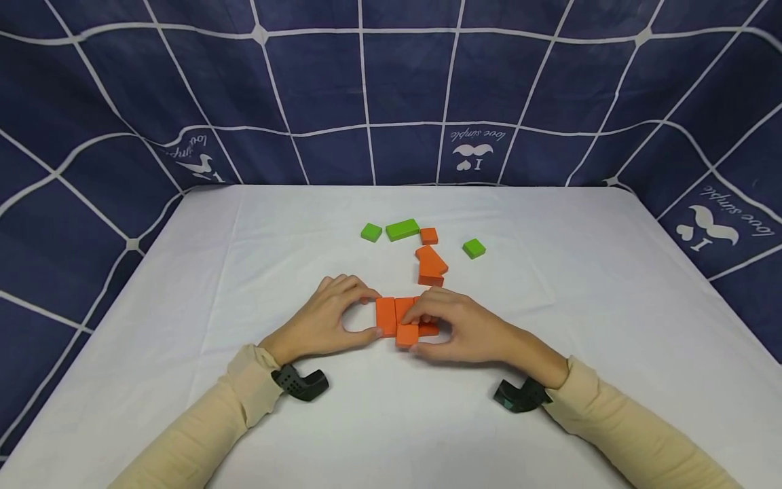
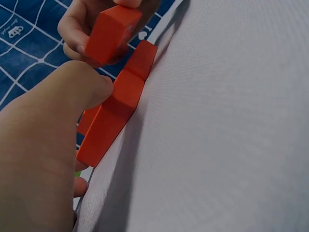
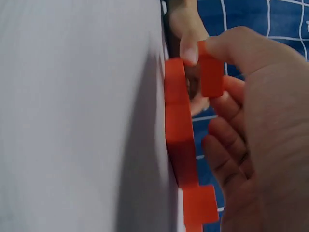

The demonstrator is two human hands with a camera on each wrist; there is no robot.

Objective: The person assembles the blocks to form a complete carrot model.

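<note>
A row of orange blocks [image 1: 404, 309] lies on the white cloth between the two hands. My left hand [image 1: 334, 318] spans the leftmost orange block [image 1: 385, 317], thumb at its near end and a finger at its far end. Between thumb and fingers my right hand [image 1: 473, 329] pinches a smaller orange block [image 1: 407, 335]. Both wrist views show this pinched block [image 2: 113, 36] raised above the row [image 3: 181, 130]. The right hand covers part of the row's right side in the head view.
Beyond the row lie an angled orange piece [image 1: 431, 258] and a small orange block [image 1: 429, 236]. Farther back are a long green block [image 1: 402, 229] and two small green ones, left [image 1: 371, 232] and right [image 1: 474, 248]. A dark checked curtain [image 1: 403, 81] stands behind the table.
</note>
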